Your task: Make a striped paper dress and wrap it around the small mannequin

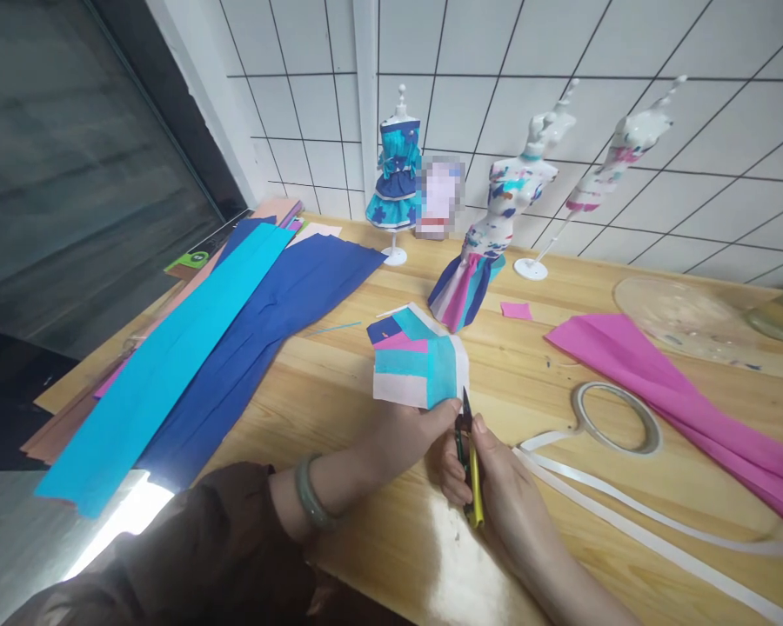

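Observation:
A patchwork piece of crepe paper in teal, pink, navy and pale strips is held above the wooden table. My left hand pinches its lower edge, thumb on top, fingers hidden beneath. In my right hand is a pair of scissors with yellow and dark handles. Their dark blades point up at the lower right edge of the paper, close to my left thumb; whether they are cutting into it I cannot tell. Just beyond stands a mannequin with a striped skirt.
Blue crepe paper sheets cover the left side. At right lie pink crepe paper, a roll of white tape and loose white ribbon. A small mannequin in a blue dress and a slimmer one stand by the tiled wall.

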The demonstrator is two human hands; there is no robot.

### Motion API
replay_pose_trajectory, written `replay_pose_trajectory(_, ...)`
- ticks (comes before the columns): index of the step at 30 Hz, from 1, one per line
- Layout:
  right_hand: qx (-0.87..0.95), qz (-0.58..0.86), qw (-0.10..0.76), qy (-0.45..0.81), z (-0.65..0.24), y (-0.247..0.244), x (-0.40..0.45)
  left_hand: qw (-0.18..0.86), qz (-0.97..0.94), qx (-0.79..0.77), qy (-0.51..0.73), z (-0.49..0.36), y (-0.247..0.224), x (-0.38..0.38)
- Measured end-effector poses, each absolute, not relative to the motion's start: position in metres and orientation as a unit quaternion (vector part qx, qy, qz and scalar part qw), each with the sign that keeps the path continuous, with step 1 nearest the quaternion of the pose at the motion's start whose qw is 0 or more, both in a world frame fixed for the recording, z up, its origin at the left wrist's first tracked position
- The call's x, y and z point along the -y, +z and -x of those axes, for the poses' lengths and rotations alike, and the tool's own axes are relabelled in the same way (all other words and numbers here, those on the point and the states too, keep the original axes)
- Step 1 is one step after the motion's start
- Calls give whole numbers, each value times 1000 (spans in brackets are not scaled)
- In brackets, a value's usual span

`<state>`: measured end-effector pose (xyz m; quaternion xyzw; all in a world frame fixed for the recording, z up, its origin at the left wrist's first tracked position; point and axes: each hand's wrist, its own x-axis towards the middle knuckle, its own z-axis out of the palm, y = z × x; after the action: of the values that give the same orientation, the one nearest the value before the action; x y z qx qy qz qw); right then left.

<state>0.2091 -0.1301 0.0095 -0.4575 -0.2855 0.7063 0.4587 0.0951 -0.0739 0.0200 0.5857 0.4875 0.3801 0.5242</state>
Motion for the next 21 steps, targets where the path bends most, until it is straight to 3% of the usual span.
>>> replay_pose_trajectory(21, 326, 512, 452, 653, -209, 14, 129, 574, -538, -472, 398, -98, 26, 73)
